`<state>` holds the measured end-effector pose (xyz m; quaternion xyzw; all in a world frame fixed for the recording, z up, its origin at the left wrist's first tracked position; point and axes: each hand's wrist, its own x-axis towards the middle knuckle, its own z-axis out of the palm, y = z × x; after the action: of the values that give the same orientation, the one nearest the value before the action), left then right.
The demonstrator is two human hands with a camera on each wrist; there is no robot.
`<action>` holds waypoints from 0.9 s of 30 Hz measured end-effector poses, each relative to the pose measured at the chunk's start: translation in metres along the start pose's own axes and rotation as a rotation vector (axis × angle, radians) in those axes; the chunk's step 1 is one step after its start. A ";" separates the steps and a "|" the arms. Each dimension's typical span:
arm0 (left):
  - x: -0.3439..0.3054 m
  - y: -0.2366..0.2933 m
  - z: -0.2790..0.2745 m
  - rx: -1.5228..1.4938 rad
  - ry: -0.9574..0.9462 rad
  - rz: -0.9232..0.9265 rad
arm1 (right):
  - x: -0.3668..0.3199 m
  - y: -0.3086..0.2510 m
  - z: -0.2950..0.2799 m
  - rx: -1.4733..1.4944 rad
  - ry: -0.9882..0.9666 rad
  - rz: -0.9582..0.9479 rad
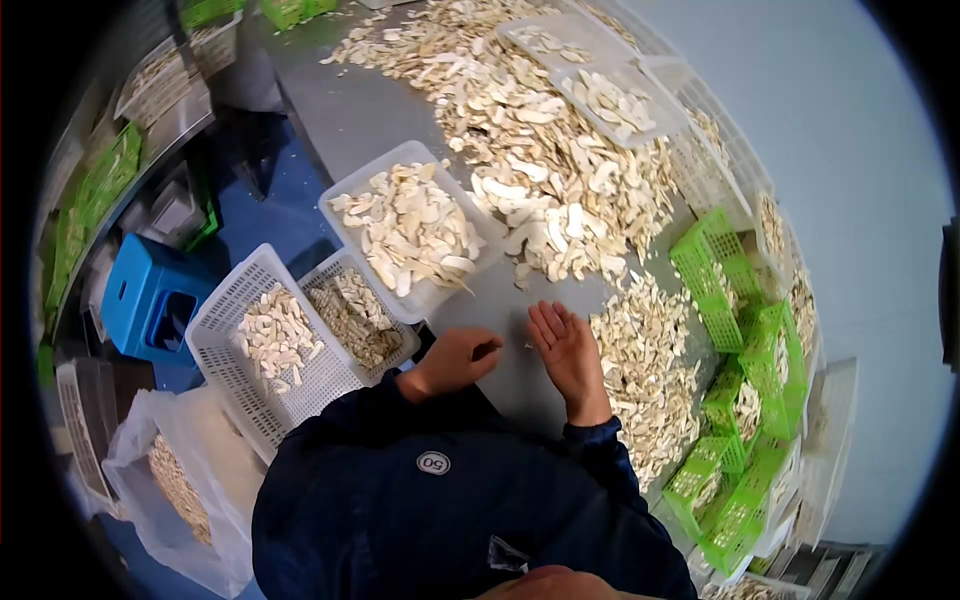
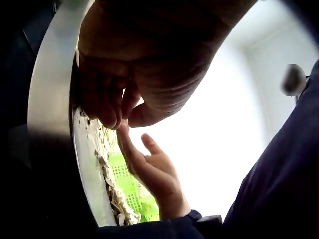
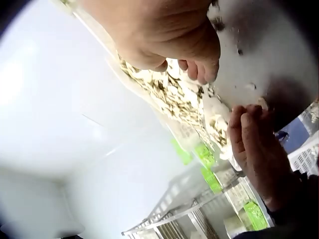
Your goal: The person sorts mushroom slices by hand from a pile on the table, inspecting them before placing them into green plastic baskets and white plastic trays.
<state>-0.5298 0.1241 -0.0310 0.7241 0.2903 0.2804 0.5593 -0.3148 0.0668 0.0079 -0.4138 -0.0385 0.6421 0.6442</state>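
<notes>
My left hand (image 1: pixel 455 362) hovers over the near edge of the grey table (image 1: pixel 515 385), fingers curled. In the left wrist view the thumb of the left hand (image 2: pixel 149 64) comes close to the fingertips; whether it pinches a small piece cannot be told. Palm up and empty, my right hand (image 1: pixel 570 360) has its fingers extended beside a heap of small pale slices (image 1: pixel 650 370). Larger pale slices (image 1: pixel 560 150) spread beyond both hands. In the right wrist view, the right hand (image 3: pixel 164 37) is above and the left hand (image 3: pixel 256 149) lower right, apart.
Left of the hands stand a clear tub (image 1: pixel 335 205) of large slices and two white baskets (image 1: pixel 225 375) with smaller pieces. Green baskets (image 1: pixel 715 345) line the right side. A blue stool (image 1: pixel 135 290) and a plastic bag (image 1: pixel 225 440) are at the left.
</notes>
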 end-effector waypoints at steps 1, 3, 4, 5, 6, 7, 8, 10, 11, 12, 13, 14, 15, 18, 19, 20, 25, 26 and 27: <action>0.004 0.000 0.003 -0.010 0.001 0.015 | -0.013 -0.004 -0.013 -0.003 0.063 -0.006; 0.013 0.002 0.003 -0.017 0.023 0.039 | -0.036 -0.009 -0.033 -0.007 0.168 -0.003; 0.016 0.006 0.001 0.017 0.045 0.017 | -0.046 -0.010 -0.043 0.040 0.188 -0.011; 0.020 0.016 -0.003 0.052 0.068 -0.004 | -0.056 -0.012 -0.056 0.053 0.155 -0.026; 0.025 0.024 -0.007 0.086 0.091 -0.023 | -0.065 -0.015 -0.068 0.066 0.123 -0.044; 0.030 0.028 -0.010 0.261 0.196 0.105 | -0.070 -0.017 -0.075 0.078 0.093 -0.065; 0.036 0.030 -0.015 0.431 0.297 0.239 | -0.072 -0.018 -0.079 0.094 0.052 -0.084; 0.043 0.039 -0.026 0.657 0.364 0.362 | -0.079 -0.024 -0.088 0.128 -0.010 -0.145; 0.046 0.042 -0.032 0.713 0.331 0.351 | -0.088 -0.030 -0.095 0.141 -0.028 -0.191; 0.051 0.038 -0.035 0.769 0.343 0.344 | -0.093 -0.034 -0.098 0.134 0.056 -0.242; 0.056 0.034 -0.038 0.825 0.361 0.338 | -0.099 -0.040 -0.098 0.096 0.089 -0.288; 0.059 0.034 -0.043 0.840 0.390 0.333 | -0.104 -0.048 -0.096 0.056 0.117 -0.329; 0.062 0.036 -0.048 0.859 0.422 0.327 | -0.107 -0.056 -0.097 0.016 0.142 -0.367; 0.069 0.047 -0.047 0.898 0.546 0.315 | -0.118 -0.082 -0.108 -0.392 0.318 -0.466; 0.072 0.052 -0.037 0.704 0.478 0.248 | -0.121 -0.092 -0.111 -0.540 0.387 -0.475; 0.073 0.058 -0.026 0.515 0.410 0.177 | -0.123 -0.103 -0.117 -0.666 0.328 -0.514; 0.065 0.070 0.014 0.426 -0.031 0.163 | -0.139 -0.155 -0.108 -1.679 0.412 -0.613; 0.061 0.064 0.012 0.558 -0.017 0.190 | -0.140 -0.160 -0.110 -1.830 0.376 -0.691; 0.057 0.062 0.011 0.576 -0.026 0.126 | -0.141 -0.164 -0.110 -1.815 0.373 -0.634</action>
<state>-0.4769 0.1459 0.0316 0.8732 0.3051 0.2112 0.3159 -0.1450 -0.0805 0.0994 -0.8174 -0.5249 0.0901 0.2196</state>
